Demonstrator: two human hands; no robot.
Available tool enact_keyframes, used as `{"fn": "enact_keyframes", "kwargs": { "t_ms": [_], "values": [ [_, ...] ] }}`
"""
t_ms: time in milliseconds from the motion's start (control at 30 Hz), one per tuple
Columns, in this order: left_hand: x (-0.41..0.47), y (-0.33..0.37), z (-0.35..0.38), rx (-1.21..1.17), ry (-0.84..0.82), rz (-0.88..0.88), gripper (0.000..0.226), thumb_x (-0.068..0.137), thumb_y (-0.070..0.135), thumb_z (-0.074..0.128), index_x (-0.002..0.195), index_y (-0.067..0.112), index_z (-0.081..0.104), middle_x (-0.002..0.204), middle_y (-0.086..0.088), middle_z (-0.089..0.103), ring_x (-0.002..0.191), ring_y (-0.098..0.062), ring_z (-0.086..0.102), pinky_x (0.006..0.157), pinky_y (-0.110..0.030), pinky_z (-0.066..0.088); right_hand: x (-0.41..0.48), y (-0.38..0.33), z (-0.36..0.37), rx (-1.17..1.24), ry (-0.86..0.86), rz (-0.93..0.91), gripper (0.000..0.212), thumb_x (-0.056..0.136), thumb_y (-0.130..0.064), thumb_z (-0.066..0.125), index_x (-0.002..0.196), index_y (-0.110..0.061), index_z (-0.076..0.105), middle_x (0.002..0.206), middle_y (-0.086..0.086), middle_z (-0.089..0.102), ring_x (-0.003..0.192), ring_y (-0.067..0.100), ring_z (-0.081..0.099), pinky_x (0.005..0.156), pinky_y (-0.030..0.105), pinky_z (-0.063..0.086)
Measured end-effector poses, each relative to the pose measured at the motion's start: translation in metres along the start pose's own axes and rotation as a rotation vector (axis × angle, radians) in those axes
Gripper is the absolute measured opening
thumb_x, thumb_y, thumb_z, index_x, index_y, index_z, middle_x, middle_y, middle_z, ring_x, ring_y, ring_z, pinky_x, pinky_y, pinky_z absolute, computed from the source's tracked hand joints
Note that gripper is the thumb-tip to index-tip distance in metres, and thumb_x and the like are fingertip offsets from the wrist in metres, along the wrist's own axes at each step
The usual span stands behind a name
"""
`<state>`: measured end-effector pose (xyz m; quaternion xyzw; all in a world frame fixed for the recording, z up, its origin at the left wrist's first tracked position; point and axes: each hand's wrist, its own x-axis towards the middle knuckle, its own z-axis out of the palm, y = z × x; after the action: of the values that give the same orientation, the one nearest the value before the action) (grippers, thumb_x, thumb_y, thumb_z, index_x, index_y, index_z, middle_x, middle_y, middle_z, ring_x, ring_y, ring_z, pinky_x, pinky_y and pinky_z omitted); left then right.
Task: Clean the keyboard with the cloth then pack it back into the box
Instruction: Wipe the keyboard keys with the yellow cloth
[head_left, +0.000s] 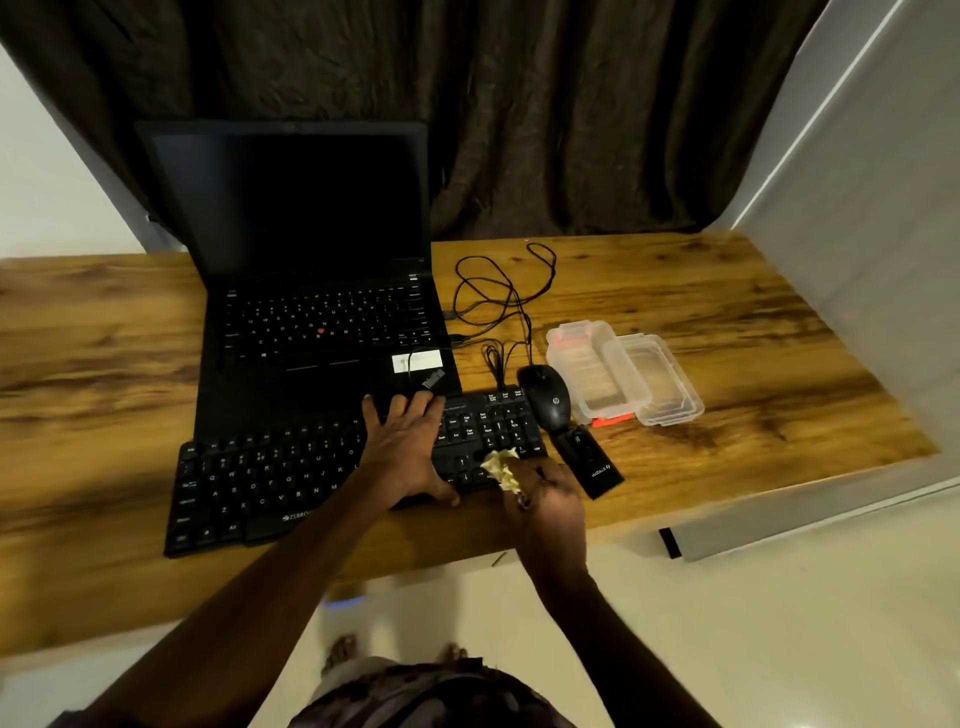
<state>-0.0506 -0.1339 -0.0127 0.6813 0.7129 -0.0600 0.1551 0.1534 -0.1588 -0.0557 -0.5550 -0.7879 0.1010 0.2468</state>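
Note:
A black wired keyboard (270, 478) lies across the front of the wooden table (701, 312), its far edge overlapping the laptop's palm rest. My left hand (402, 449) rests flat on the keyboard's right-middle part, fingers spread and straight. My right hand (550, 496) grips a crumpled pale yellow cloth (501, 467) and holds it against the keys at the keyboard's right end, near the number pad. No keyboard box is in sight.
An open black laptop (311, 291) stands behind the keyboard. A black mouse (545, 397) with a tangled cable (498, 301), a small black device (589, 460) and clear plastic containers (623, 374) lie to the right. The table edge runs just below my hands.

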Motion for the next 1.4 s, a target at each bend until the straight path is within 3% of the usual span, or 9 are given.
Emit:
{"fn": "enact_keyframes", "kwargs": {
  "t_ms": [167,267,467,667,833,967,1167,1300,1400],
  "values": [
    [0.0,0.0,-0.002,0.007,0.012,0.018,0.14,0.051,0.075,0.078,0.157,0.018,0.007,0.158,0.0,0.015,0.14,-0.025,0.021,0.116,-0.065,0.0,-0.006,-0.008,0.006,0.023,-0.038,-0.123,0.034,0.078,-0.021,0.073,0.112,-0.024,0.072,0.103,0.002,0.068,0.093,0.023,0.061,0.064,0.026,0.052],
    [-0.005,-0.008,0.001,-0.028,0.009,0.036,0.138,0.054,0.078,0.075,0.158,0.019,0.004,0.162,0.0,0.008,0.147,-0.024,0.012,0.116,-0.063,-0.006,-0.002,0.003,-0.001,0.02,-0.017,-0.04,0.032,0.084,-0.026,0.058,0.112,-0.023,0.072,0.101,0.003,0.068,0.094,0.024,0.063,0.072,0.023,0.046],
    [-0.053,-0.073,0.016,-0.15,0.056,-0.056,0.147,0.048,0.079,0.077,0.158,0.024,-0.003,0.164,0.0,-0.006,0.15,-0.025,-0.005,0.118,-0.062,-0.006,-0.004,-0.002,0.003,0.031,0.049,0.07,0.031,0.077,-0.01,0.077,0.108,-0.017,0.074,0.096,0.007,0.069,0.087,0.026,0.064,0.067,0.027,0.049],
    [-0.101,-0.161,0.025,-0.171,0.032,-0.24,0.156,0.042,0.077,0.081,0.157,0.022,-0.007,0.164,-0.001,-0.009,0.151,-0.024,-0.01,0.119,-0.059,-0.005,0.006,-0.002,-0.007,-0.106,0.159,0.255,0.038,0.076,-0.012,0.077,0.113,-0.018,0.071,0.114,0.011,0.066,0.107,0.032,0.055,0.072,0.04,0.055],
    [-0.119,-0.202,0.024,-0.24,0.0,-0.167,0.163,0.035,0.084,0.075,0.156,0.021,-0.013,0.164,-0.001,-0.012,0.15,-0.022,-0.013,0.119,-0.052,-0.005,0.005,-0.034,0.007,-0.118,0.093,0.247,0.038,0.078,-0.011,0.076,0.114,-0.02,0.07,0.117,0.014,0.063,0.104,0.034,0.059,0.071,0.038,0.056],
    [-0.133,-0.233,0.023,-0.346,-0.035,-0.112,0.166,0.029,0.083,0.073,0.156,0.02,-0.013,0.164,0.001,-0.011,0.151,-0.024,-0.003,0.121,-0.045,0.008,0.003,-0.083,0.029,-0.05,0.034,0.213,0.035,0.08,-0.005,0.072,0.113,-0.015,0.07,0.107,0.015,0.065,0.09,0.029,0.062,0.065,0.035,0.055],
    [-0.143,-0.266,0.023,-0.553,-0.005,-0.028,0.151,0.043,0.036,0.099,0.156,0.018,0.001,0.162,0.002,0.003,0.146,-0.021,0.014,0.113,-0.027,0.023,0.01,-0.121,0.042,-0.043,0.016,0.188,0.043,0.078,-0.003,0.074,0.118,-0.02,0.069,0.111,0.01,0.064,0.098,0.026,0.058,0.074,0.036,0.054],
    [-0.141,-0.277,0.027,-0.519,0.026,0.003,0.153,0.039,0.053,0.095,0.156,0.018,0.005,0.16,0.0,0.016,0.143,-0.02,0.022,0.117,-0.035,0.026,-0.001,-0.153,0.065,-0.048,0.061,0.127,0.044,0.076,-0.006,0.073,0.117,-0.022,0.069,0.119,0.007,0.064,0.112,0.028,0.051,0.089,0.042,0.048],
    [-0.143,-0.278,0.03,-0.531,0.084,0.041,0.149,0.038,0.05,0.096,0.156,0.014,0.012,0.158,0.0,0.025,0.137,-0.011,0.025,0.113,-0.028,0.024,-0.008,-0.184,0.084,0.044,0.058,0.106,0.044,0.078,-0.004,0.072,0.118,-0.021,0.067,0.138,0.009,0.057,0.137,0.032,0.042,0.106,0.051,0.042]
  ]
}}
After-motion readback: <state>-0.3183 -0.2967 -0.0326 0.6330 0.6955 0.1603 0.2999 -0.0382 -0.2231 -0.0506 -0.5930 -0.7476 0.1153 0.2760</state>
